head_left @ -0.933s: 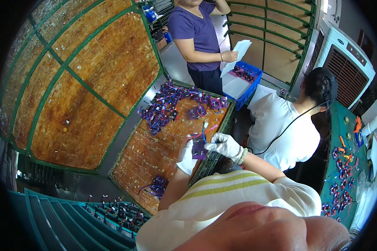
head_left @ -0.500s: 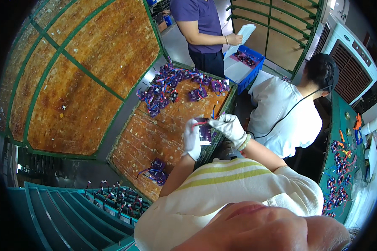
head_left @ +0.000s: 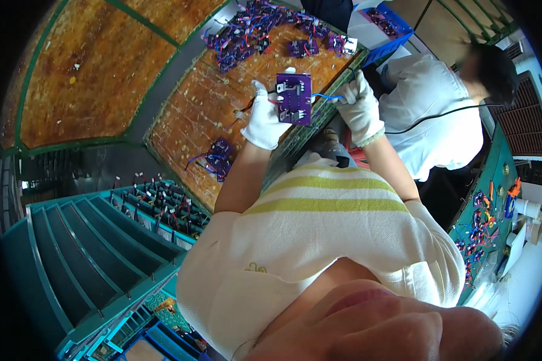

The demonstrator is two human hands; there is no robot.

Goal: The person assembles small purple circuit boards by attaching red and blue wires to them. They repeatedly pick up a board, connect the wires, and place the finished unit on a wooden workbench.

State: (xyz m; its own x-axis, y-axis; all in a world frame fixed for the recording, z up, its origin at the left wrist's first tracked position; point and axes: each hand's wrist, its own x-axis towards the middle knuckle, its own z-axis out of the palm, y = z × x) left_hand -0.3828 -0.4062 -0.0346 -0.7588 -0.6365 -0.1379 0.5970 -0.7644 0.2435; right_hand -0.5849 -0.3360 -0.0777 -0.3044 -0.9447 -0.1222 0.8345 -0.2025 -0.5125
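My left hand (head_left: 264, 123), in a white knit glove, grips a purple circuit board (head_left: 296, 96) by its left side. The board's flat face, with pale metal parts on it, is turned up toward me. A blue wire (head_left: 326, 97) runs from the board's right edge to my gloved right hand (head_left: 360, 108), whose fingers are closed on it. Red and dark wire ends show beside the left hand. More purple boards with wires lie in a heap (head_left: 253, 30) at the table's far end. A smaller group of boards (head_left: 218, 157) sits near the left forearm.
The worn wooden table (head_left: 190, 99) has a green frame. A seated co-worker in a white shirt (head_left: 436, 114) is close on my right. Beyond the table stands a blue bin (head_left: 397, 45) with boards. A teal slotted rack (head_left: 90, 240) is at lower left, a green bench (head_left: 491, 159) far right.
The board has turned to lie broad face up. My right hand has moved right, away from it, drawing the blue wire out sideways. The view has shifted, and the standing person is mostly out of sight.
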